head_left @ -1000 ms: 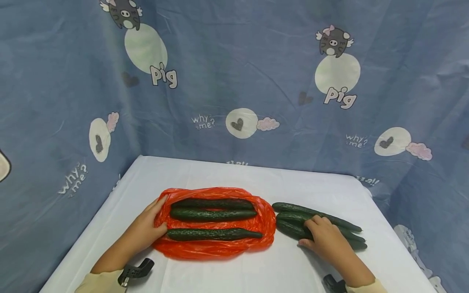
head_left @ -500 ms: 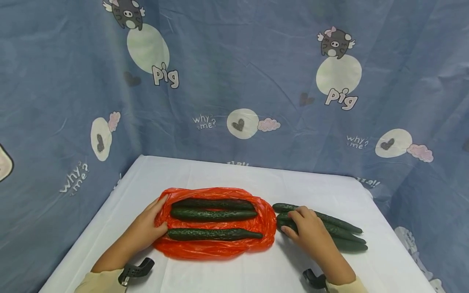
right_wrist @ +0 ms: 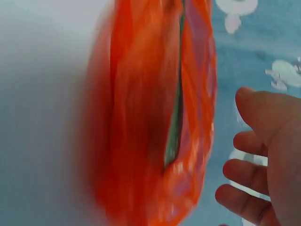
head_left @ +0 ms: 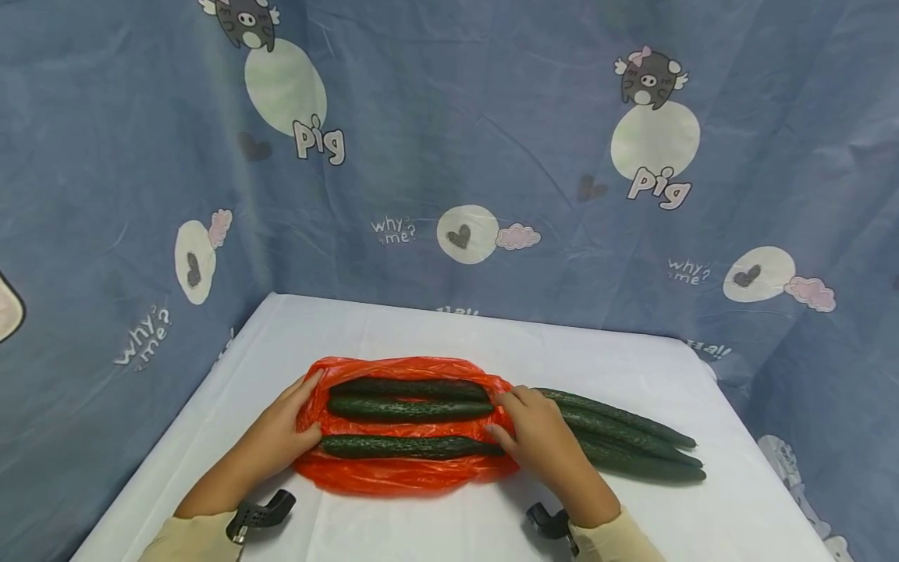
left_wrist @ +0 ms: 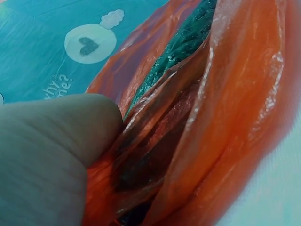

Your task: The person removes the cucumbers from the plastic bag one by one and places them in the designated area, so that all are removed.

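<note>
I can't make out the left hand's (head_left: 284, 429) grip fully: from the head camera its thumb and fingers spread at the left end of the red plastic bag (head_left: 393, 480), but the fingertips sink into the crumpled film, so I can't tell whether they pinch it. The right hand (head_left: 537, 425) reaches over the bag's right end, fingers relaxed and thumb apart, and it covers that stretch of rim for me, along with the left ends of the three cucumbers to the right (head_left: 625, 437), which lie side by side on the white worktop (head_left: 400, 531). Both sleeves (head_left: 193, 538) run off the bottom edge of my head picture.

Three more cucumbers lie lengthwise in the bag's open mouth: two together at the far side (head_left: 410, 410) and one at the near side (head_left: 414, 447), a strip of red film between.

My left wrist camera gives me what the head camera can't: a thumb against the bag, folds of film, and a green cucumber partly seen in the opening. The right wrist camera is badly blurred along the bag and leaves me only a green sliver, yet it shows the right hand holding nothing, its fingers beside the bag; whether they touch it, I can't say.
</note>
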`<move>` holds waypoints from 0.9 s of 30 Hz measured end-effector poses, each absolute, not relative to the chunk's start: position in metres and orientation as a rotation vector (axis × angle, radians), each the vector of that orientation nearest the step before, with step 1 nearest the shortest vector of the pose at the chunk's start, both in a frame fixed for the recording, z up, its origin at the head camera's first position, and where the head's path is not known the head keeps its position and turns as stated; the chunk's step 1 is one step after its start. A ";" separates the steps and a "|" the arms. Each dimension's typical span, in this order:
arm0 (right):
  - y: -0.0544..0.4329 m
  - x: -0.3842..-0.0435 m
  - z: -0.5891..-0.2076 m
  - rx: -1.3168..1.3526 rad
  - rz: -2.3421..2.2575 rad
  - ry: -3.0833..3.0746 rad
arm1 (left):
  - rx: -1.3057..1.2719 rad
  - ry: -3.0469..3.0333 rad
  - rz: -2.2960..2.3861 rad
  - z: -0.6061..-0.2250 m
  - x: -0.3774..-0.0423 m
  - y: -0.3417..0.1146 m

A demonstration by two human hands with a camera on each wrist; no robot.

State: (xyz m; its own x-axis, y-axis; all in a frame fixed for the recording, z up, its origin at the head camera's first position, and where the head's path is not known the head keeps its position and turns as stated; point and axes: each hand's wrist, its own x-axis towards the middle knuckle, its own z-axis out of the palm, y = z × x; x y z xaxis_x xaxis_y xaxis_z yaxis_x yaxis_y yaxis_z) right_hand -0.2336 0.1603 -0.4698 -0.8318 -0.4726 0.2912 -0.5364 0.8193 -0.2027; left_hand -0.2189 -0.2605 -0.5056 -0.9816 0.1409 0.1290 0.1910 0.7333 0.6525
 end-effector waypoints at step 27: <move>0.051 -0.223 -0.483 1.056 0.402 -2.973 | -0.269 -2.852 -1.106 -0.506 -0.217 -0.260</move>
